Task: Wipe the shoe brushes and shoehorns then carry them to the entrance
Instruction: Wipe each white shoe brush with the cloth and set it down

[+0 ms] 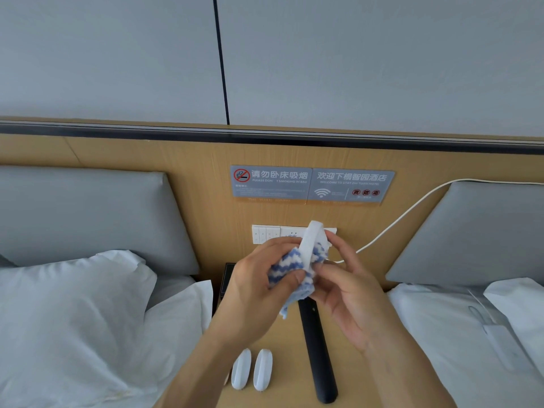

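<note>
two white brushes [251, 369] lie below both grips: left hand [253, 290] clutches cloth [290, 272], right hand [350, 293] pinches upright shoehorn [309, 245].

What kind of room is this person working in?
Most likely a twin hotel room. A wall sign reads "Welcome to stay Zhi Yuan Hotel" beside a no-smoking-in-bed notice, and two beds with white pillows and padded headboards flank a nightstand.
</note>
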Demonstrator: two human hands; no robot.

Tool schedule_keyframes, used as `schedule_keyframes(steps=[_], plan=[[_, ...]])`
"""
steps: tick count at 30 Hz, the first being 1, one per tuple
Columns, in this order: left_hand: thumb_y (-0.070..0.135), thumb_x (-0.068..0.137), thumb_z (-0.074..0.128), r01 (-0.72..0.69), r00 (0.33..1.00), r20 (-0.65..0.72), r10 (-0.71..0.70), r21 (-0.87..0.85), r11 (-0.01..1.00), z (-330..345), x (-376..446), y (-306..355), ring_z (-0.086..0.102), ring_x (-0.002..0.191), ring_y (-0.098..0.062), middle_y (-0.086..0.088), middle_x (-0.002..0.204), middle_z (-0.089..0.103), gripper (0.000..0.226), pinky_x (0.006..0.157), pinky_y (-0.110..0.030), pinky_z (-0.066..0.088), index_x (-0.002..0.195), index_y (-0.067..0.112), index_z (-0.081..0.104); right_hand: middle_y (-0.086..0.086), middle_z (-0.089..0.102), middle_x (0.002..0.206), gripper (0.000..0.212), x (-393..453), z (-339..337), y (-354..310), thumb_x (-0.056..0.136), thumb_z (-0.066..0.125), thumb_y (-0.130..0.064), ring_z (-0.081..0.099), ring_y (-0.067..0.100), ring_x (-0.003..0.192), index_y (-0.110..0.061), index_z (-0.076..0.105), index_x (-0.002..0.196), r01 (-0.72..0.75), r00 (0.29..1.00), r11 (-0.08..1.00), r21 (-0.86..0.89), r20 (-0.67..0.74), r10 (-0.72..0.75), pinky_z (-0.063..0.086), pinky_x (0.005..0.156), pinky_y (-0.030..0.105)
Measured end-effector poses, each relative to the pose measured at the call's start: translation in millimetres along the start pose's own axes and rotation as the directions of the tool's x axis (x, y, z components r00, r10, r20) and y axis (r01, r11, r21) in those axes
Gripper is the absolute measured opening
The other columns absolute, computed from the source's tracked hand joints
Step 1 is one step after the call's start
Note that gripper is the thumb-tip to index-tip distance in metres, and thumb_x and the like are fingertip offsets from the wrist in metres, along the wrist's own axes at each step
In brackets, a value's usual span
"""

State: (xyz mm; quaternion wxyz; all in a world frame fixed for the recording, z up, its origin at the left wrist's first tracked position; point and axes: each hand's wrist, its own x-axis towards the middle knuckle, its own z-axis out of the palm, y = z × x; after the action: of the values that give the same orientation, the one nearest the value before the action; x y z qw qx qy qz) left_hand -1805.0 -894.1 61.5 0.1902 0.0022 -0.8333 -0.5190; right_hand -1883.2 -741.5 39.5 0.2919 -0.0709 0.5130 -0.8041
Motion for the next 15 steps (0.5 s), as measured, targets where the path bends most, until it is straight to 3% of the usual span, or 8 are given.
schedule_keyframes(steps=[6, 11, 15], plan=[[0.007, 0.09, 0.068, 0.034, 0.999, -0.016, -0.034, -0.026, 0.999, -4.8, 0.9, 0.2, 0.068, 0.093, -0.009, 0.015, 0.1, 0.07, 0.03, 0.075, -0.015, 0.051, 0.113, 0.024, 0.068, 0.015, 0.074, 0.113, 0.055, -1.6, 4.4, -3.8, 0.092, 0.062, 0.005, 0.073, 0.031, 0.103, -0.041, 0.063, 0.123, 0.078, 0.997, 0.992, -0.095, -0.018, -0.08, 0.061, 0.075, 0.036], [0.005, 0.09, 0.068, 0.051, 0.998, -0.017, -0.053, -0.098, 0.994, -8.9, 4.5, 2.6, 0.069, 0.085, -0.011, 0.011, 0.093, 0.072, 0.023, 0.07, -0.016, 0.053, 0.106, 0.022, 0.07, 0.015, 0.07, 0.12, 0.063, -1.4, 5.4, -5.6, 0.091, 0.063, 0.007, 0.072, 0.03, 0.106, -0.039, 0.058, 0.134, 0.112, 0.993, 0.982, -0.153, -0.031, -0.118, 0.061, 0.079, 0.039], [0.009, 0.091, 0.068, 0.091, 0.996, -0.013, -0.093, -0.132, 0.987, -10.6, 7.0, 3.8, 0.07, 0.081, -0.008, 0.01, 0.09, 0.072, 0.018, 0.065, -0.013, 0.051, 0.102, 0.022, 0.071, 0.006, 0.069, 0.123, 0.068, -2.2, 6.1, -6.8, 0.089, 0.069, 0.004, 0.071, 0.027, 0.109, -0.039, 0.055, 0.139, 0.151, 0.987, 0.966, -0.21, -0.028, -0.161, 0.061, 0.082, 0.039]])
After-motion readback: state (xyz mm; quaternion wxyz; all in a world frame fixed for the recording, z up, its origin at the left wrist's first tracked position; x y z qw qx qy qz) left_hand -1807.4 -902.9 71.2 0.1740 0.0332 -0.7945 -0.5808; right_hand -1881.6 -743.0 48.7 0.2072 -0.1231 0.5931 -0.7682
